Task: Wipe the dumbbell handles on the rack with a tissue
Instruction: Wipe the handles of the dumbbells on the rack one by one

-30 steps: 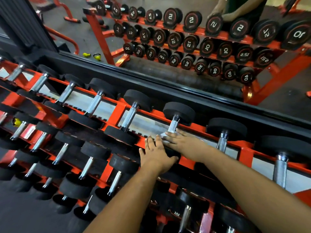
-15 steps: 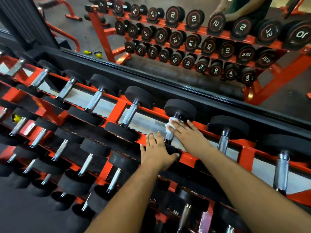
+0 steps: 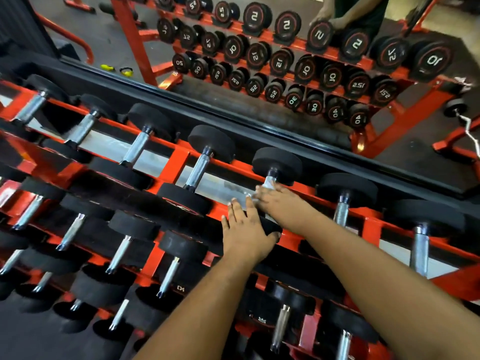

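- Tissue [image 3: 268, 185] has slid back down the dumbbell handle [image 3: 270, 181]; another wipe stroke under way.
- Right hand [image 3: 281, 202] presses tissue around handle; left hand [image 3: 246, 229] spread flat on near weight head [image 3: 270, 227].

Both forearms are extended forward. The left hand [image 3: 248, 231] is laid flat, fingers straight; the right hand [image 3: 281, 203] is blurred, fingers extended forward.

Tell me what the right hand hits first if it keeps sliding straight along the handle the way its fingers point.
Probably the far black head of that dumbbell: the right hand lies on the handle with the tissue, fingers pointing toward it.
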Available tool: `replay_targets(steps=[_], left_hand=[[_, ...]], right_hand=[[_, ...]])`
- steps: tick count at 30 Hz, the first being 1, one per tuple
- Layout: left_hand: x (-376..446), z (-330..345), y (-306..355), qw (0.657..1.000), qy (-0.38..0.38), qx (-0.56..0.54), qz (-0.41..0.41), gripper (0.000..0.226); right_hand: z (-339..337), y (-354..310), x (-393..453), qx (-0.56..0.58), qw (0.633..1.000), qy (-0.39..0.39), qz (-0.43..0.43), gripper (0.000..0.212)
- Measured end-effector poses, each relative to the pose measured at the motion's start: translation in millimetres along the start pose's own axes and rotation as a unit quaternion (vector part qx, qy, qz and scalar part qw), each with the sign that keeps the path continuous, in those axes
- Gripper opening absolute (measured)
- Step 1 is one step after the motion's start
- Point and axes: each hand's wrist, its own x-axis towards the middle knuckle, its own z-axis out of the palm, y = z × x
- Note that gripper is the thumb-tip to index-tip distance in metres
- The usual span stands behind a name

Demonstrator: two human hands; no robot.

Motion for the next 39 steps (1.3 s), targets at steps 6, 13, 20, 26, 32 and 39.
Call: replay_targets(steps=[6, 13, 20, 26, 32, 39], left_hand=[[2, 2, -2, 1.000, 0.003, -0.016, -0.002, 0.121], [0, -1, 5, 1.000, -0.009, 0.003, -0.020, 0.119], [2, -1, 6, 0.999, -0.018, 0.006, -0.034, 0.118], [4, -2, 8, 0.999, -0.023, 0.012, -0.046, 0.122], [4, -2, 7, 0.999, -0.025, 0.019, -0.043, 0.120], [3, -3, 6, 0.999, -0.027, 0.016, -0.041, 0.118]], right_hand=[[5, 4, -51, 0.153, 0.988, -0.033, 0.009, 0.058], [10, -10, -2, 0.703, 0.459, 0.225, 0.495, 0.031], [-14, -45, -9, 0.722, 0.527, 0.074, 0.443, 0.027], [-12, -13, 16, 0.815, 0.315, 0.146, 0.464, 0.016], [3, -3, 25, 0.885, 0.239, 0.087, 0.389, 0.016], [8, -17, 17, 0.880, 0.263, 0.048, 0.393, 0.032]])
